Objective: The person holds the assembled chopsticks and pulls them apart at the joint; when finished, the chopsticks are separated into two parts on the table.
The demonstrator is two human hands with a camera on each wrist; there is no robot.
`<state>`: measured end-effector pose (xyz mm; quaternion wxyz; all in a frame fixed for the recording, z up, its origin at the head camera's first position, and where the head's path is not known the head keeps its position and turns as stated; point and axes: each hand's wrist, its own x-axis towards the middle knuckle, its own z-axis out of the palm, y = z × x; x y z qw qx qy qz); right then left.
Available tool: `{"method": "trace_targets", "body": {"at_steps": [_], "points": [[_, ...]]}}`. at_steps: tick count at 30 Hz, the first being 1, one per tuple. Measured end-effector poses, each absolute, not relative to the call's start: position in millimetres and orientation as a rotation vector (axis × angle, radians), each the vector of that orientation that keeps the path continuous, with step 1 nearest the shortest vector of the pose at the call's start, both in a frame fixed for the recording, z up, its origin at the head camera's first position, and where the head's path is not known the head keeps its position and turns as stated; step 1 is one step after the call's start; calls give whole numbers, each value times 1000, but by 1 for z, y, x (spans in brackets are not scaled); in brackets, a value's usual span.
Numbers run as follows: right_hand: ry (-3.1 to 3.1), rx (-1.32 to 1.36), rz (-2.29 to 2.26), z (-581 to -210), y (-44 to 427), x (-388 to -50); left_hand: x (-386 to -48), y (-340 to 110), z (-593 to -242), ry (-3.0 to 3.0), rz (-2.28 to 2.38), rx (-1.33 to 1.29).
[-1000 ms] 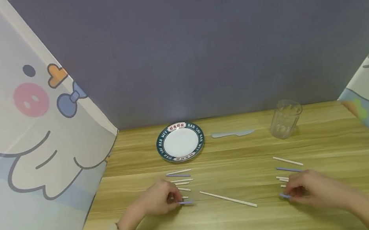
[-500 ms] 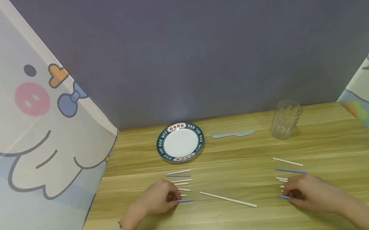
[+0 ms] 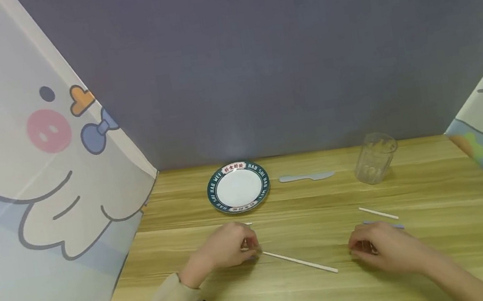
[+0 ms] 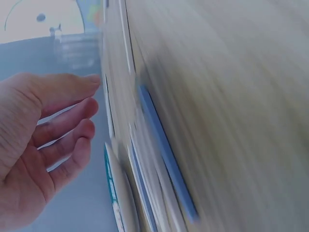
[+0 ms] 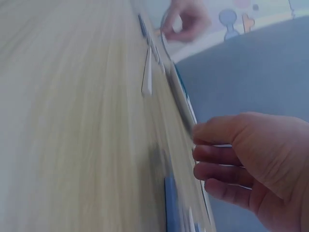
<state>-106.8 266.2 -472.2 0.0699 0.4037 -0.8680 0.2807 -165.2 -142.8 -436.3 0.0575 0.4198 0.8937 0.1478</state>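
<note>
My left hand (image 3: 232,244) hovers above the table near the left end of a long white stick (image 3: 300,262). Its fingers bend loosely and hold nothing in the left wrist view. Beneath it lie a blue stick (image 4: 166,150) and several pale sticks, which the hand mostly covers in the head view. Right of the long stick's other end, my right hand (image 3: 385,248) is raised with relaxed, empty fingers. Under it a blue stick (image 5: 171,205) shows in the right wrist view. Behind that hand are a white stick (image 3: 378,212) and a partly hidden blue-purple stick (image 3: 395,226).
A white plate with a dark green rim (image 3: 215,201) stands at the back left. Beside it lies a pale knife (image 3: 306,177), and a clear glass (image 3: 375,159) stands farther right. A dark partition (image 3: 284,61) borders the table's back edge.
Both hands have left the blue sticks at the near ends of the two rows and moved inward, toward the long white stick. The long stick lies in the same place.
</note>
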Motion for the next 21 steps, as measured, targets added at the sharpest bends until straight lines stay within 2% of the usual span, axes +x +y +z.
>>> {"method": "trace_targets", "body": {"at_steps": [10,21], "points": [[-2646,1306,911,-469,216,-118,-167,-89,-441,2683,265,1374],[-2665,1376,876,-478,186,-115,-161,-76,-451,2713,139,1363]]}}
